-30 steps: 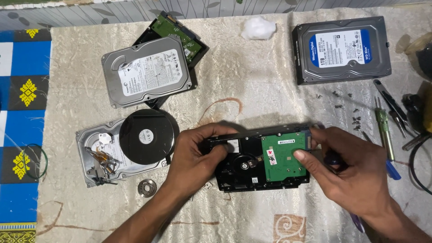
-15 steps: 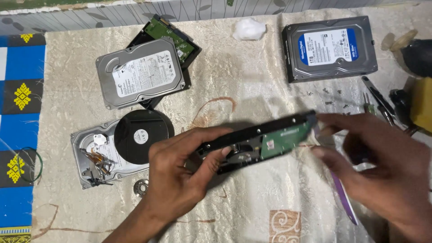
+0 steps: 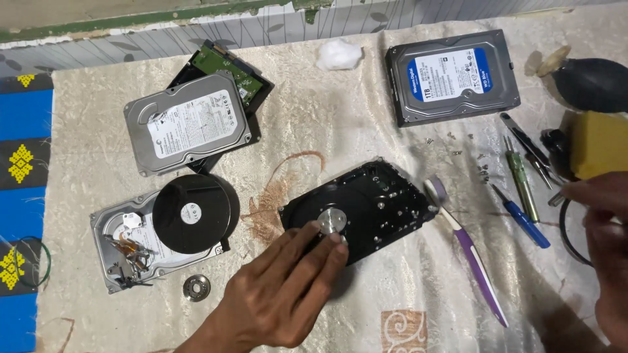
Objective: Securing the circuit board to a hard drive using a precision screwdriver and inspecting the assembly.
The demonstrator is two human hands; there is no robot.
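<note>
Left hand flat, fingers spread, fingertips pressing the near edge of the opened black drive, which lies mid-cloth. Right hand at the right edge, empty-looking; its grip can't be judged. Purple toothbrush lies just right of the drive.

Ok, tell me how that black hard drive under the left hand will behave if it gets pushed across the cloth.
The black hard drive looks like a rigid metal block, so it should stay stiff and feel heavy for its size. It lies flat, so tipping or rolling seems unlikely. The cloth already shows wrinkles and may bunch ahead of it. The left hand rests fingers on it.
</note>
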